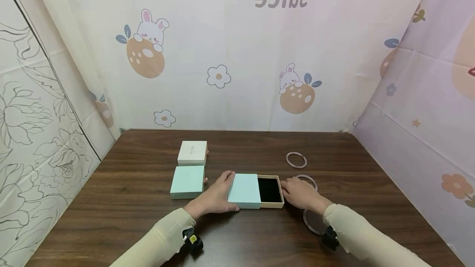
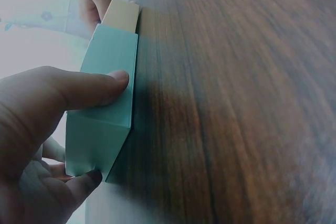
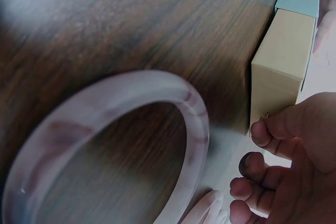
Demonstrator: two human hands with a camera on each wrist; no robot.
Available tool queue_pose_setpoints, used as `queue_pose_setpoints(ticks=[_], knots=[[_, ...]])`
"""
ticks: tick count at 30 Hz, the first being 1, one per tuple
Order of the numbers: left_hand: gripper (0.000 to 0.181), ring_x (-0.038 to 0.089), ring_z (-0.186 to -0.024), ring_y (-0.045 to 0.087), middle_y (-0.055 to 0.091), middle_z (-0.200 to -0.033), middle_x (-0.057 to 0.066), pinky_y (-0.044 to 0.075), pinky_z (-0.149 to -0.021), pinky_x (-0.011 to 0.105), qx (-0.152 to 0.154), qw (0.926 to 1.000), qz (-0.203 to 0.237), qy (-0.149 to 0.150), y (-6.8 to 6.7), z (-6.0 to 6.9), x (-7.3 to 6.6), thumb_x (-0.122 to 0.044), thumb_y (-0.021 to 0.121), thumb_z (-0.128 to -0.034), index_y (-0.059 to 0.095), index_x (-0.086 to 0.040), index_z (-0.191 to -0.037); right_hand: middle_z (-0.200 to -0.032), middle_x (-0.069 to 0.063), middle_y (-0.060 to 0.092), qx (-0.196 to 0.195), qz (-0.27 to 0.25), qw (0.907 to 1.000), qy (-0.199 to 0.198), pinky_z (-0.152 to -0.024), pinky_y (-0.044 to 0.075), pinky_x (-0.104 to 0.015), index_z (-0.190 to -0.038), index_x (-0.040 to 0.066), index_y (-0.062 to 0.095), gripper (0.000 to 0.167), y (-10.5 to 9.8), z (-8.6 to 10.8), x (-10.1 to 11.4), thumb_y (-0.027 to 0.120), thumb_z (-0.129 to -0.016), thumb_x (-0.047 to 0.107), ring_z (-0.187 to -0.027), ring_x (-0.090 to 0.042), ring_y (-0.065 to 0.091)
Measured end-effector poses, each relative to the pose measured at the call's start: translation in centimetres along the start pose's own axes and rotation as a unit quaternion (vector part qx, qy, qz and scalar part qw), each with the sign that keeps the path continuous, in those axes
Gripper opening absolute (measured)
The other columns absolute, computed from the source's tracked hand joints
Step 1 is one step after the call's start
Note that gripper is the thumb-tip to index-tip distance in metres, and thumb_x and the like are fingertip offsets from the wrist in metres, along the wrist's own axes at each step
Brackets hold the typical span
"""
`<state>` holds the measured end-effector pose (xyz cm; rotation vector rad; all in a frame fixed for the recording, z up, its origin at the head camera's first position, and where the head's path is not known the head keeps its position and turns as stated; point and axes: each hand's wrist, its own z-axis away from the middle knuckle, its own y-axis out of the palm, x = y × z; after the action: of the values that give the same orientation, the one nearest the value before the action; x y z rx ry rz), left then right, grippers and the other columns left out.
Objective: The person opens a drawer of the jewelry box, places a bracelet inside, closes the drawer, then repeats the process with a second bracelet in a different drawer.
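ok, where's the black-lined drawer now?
Head view, just right of centre: the drawer juts from the mint sleeve on its left, its outer end at the right hand.

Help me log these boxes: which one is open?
The mint box held by the left hand: its cream drawer sticks partly out; the white box and other mint box look closed.

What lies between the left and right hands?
The head view shows a partly open box: mint sleeve at the left hand, cream drawer at the right hand.
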<state>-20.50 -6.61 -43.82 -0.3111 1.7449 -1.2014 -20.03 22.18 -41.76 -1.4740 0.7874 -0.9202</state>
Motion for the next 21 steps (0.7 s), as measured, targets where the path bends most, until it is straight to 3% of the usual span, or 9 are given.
queue_pose_setpoints(ticks=[7, 21], knots=[[0.101, 0.028, -0.13, 0.037, 0.025, -0.148, 0.02, 0.038, -0.101, 0.041, -0.002, 1.0, -0.004, -0.001, 0.05, -0.15, 0.06, -0.03, 0.082, -0.0746, 0.022, 0.007, -0.147, -0.069, 0.005, 0.049, -0.024, -0.006, 0.9994, -0.025, -0.057, 0.042, -0.036, -0.081, 0.014, 0.062, 0.013, -0.01, 0.12, -0.16, 0.057, -0.093, 0.011, -0.067, -0.019, 0.053], [0.101, 0.028, -0.13, 0.037, 0.025, -0.149, 0.02, 0.038, -0.1, 0.041, 0.0, 1.0, -0.008, -0.003, 0.03, -0.19, 0.02, -0.03, 0.082, -0.0748, 0.021, 0.006, -0.148, -0.071, 0.004, 0.051, -0.004, -0.004, 1.0, -0.006, -0.057, 0.043, -0.034, -0.085, 0.014, 0.064, 0.013, -0.32, 0.38, -0.2, 0.056, -0.094, 0.011, -0.07, -0.02, 0.056]])
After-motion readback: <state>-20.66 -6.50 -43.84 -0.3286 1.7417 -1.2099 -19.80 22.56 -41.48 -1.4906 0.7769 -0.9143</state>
